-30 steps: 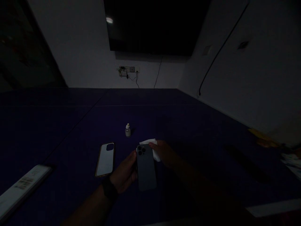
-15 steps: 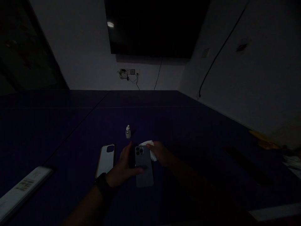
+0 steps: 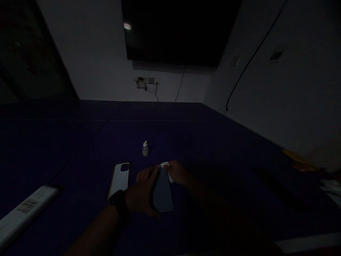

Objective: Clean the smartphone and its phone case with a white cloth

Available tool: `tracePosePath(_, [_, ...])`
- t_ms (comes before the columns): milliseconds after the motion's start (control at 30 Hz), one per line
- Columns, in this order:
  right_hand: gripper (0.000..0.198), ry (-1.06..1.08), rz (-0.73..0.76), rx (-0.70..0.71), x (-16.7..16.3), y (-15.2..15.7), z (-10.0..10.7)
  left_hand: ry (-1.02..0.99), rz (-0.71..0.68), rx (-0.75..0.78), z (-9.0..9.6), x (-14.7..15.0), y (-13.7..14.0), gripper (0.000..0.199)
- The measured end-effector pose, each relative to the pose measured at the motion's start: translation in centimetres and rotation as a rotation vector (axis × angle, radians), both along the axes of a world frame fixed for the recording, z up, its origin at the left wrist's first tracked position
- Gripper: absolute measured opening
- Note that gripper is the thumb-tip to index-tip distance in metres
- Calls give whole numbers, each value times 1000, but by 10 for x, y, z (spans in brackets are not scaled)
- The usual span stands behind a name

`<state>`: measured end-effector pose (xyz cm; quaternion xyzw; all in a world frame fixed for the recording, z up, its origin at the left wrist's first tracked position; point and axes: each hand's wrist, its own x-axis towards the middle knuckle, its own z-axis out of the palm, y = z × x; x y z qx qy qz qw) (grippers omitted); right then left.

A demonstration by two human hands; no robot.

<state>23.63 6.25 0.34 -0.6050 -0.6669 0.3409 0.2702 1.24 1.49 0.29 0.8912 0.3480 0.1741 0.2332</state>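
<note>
A smartphone (image 3: pixel 163 193) lies in front of me with a plain dark face up; its camera lenses do not show. My left hand (image 3: pixel 140 193), with a dark watch (image 3: pixel 119 202) on the wrist, spans its left side, fingers near the top corner and thumb by the bottom edge. At the upper right corner, my right hand (image 3: pixel 178 172) pinches a white tissue (image 3: pixel 163 164) against the phone. A phone case (image 3: pixel 119 180) lies left of the phone, partly behind my left wrist. Beyond them stands a small white-capped bottle (image 3: pixel 145 149).
A long white box (image 3: pixel 28 211) lies at the left on the dark blue surface (image 3: pixel 80 142). A dark flat object (image 3: pixel 279 188) and a yellow item (image 3: pixel 299 160) lie to the right. A large screen (image 3: pixel 176 32) hangs above wall sockets (image 3: pixel 146 81). The room is dim.
My left hand has closed in on the phone's left side. The phone's camera lenses, visible before, no longer show. The tissue has shifted slightly along the top corner with my right hand.
</note>
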Motion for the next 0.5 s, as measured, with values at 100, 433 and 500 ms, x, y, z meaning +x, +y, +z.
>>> tracePosePath(100, [26, -28, -57, 44, 2, 4, 1, -3, -11, 7, -2, 0, 0, 163])
tracePosePath(433, [33, -45, -223, 253, 18, -5, 20, 20, -30, 45, 1, 2, -4, 159])
tracePosePath(500, [35, -53, -243, 308, 26, -12, 27, 44, -27, 42, 2, 2, -5, 156])
